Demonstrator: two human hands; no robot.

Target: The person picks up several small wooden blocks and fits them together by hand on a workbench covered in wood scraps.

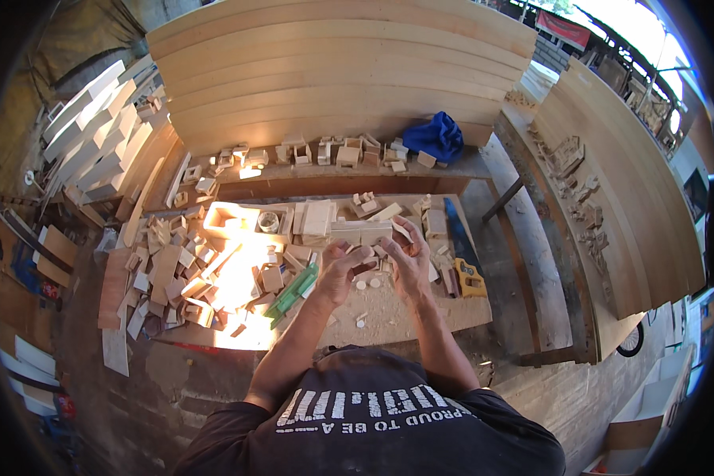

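Over the middle of the workbench, a pale wooden block [360, 232] with a seam across its middle spans the space between my two hands. My left hand [342, 271] is closed at the block's left end, thumb toward its near face. At the right end my right hand [409, 258] grips it, thumb also on the near side and fingers curled behind. Small white discs [361, 285] lie on the bench just beneath my hands. Beside my left forearm rests a long green tool [293, 293] whose exact kind I cannot make out.
A handsaw [470, 278] with a yellow handle lies at the right. Loose wood offcuts [165, 274] heap up at the left, near a wooden box [228, 218] and a glass jar [268, 222]. Behind are small wooden pieces [347, 155], a blue cloth [435, 137] and tall wooden panels [333, 71].
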